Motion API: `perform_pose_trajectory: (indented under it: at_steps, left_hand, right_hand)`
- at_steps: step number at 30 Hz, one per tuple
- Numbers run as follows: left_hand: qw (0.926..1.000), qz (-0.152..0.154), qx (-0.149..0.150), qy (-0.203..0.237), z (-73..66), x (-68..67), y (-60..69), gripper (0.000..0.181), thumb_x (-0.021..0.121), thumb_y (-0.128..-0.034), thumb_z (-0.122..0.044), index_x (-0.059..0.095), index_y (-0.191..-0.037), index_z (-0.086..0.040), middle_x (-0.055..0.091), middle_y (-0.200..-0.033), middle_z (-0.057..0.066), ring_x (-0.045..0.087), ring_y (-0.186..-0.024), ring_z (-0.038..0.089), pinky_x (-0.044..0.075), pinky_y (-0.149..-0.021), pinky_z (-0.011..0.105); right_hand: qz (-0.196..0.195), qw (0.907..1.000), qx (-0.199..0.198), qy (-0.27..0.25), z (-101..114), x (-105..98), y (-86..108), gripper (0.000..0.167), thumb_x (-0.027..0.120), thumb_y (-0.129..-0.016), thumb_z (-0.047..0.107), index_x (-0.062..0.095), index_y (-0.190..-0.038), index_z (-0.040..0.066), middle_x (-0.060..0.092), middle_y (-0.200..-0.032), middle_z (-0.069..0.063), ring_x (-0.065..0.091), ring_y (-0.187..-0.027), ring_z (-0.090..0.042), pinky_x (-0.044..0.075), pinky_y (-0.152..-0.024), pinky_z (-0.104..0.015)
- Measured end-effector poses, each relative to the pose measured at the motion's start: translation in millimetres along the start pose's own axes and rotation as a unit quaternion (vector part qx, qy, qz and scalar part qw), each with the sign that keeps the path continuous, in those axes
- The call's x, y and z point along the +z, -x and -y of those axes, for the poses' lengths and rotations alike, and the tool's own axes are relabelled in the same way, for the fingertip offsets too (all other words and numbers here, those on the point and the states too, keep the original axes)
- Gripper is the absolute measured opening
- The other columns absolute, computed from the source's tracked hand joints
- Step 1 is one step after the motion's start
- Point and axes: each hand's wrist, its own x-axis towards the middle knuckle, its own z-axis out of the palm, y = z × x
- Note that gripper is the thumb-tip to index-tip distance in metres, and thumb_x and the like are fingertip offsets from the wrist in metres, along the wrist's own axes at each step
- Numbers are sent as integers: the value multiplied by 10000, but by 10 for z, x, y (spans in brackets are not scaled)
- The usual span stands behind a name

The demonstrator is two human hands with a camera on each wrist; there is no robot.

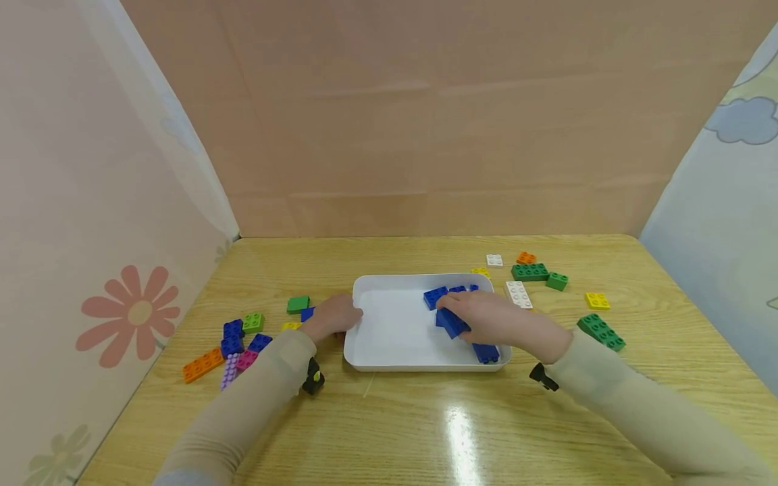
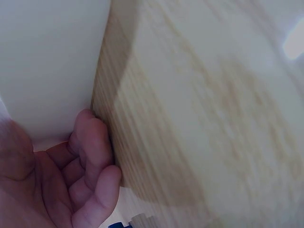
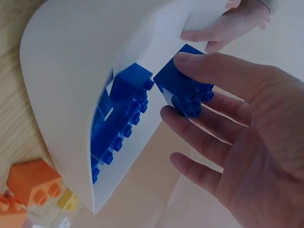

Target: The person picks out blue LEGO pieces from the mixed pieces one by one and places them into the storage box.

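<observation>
A white tray [image 1: 395, 327] lies on the wooden table, its outer side [image 2: 52, 61] close up in the left wrist view. The left hand [image 1: 333, 317] grips its left edge, thumb at the rim and fingers [image 2: 97, 142] curled against the outside. Over the tray's right half, the right hand [image 1: 486, 318] pinches a blue brick [image 1: 452, 324] between thumb and fingers; the right wrist view shows this brick [image 3: 183, 78] with studs facing the palm. Other blue bricks [image 1: 485, 353] rest along the tray's right side, several with studs visible [image 3: 118, 123]. The right hand partly covers this group.
Left of the tray are loose bricks: orange [image 1: 203, 365], purple [image 1: 230, 371], pink [image 1: 246, 359], blue [image 1: 232, 345] and green [image 1: 298, 304]. To its right and behind lie white [image 1: 519, 295], dark green [image 1: 600, 331], yellow [image 1: 598, 301] and orange [image 1: 526, 258] ones.
</observation>
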Motion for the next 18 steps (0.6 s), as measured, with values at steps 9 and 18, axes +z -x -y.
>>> perform_pose_trajectory:
  at_steps: [9, 18]
  left_hand:
    - [10000, -23, -34, -26, -12, 9, 5, 249, 491, -987, -230, 606, -953, -11, 598, -700, 91, 551, -563, 192, 421, -499, 267]
    - [10000, -60, -48, -19, -17, 4, 13, 244, 498, -980, -230, 604, -952, -12, 595, -703, 92, 553, -561, 193, 422, -495, 265]
  right_hand:
    - [388, 9991, -89, -172, 78, 144, 3, 534, 790, -822, 167, 564, -1299, 90, 588, -1283, -104, 587, -1099, -273, 492, -913, -447]
    - [660, 9973, 116, -312, 106, 199, 0, 530, 790, -820, 175, 570, -1297, 107, 572, -1317, -112, 572, -1135, -283, 477, -930, -464]
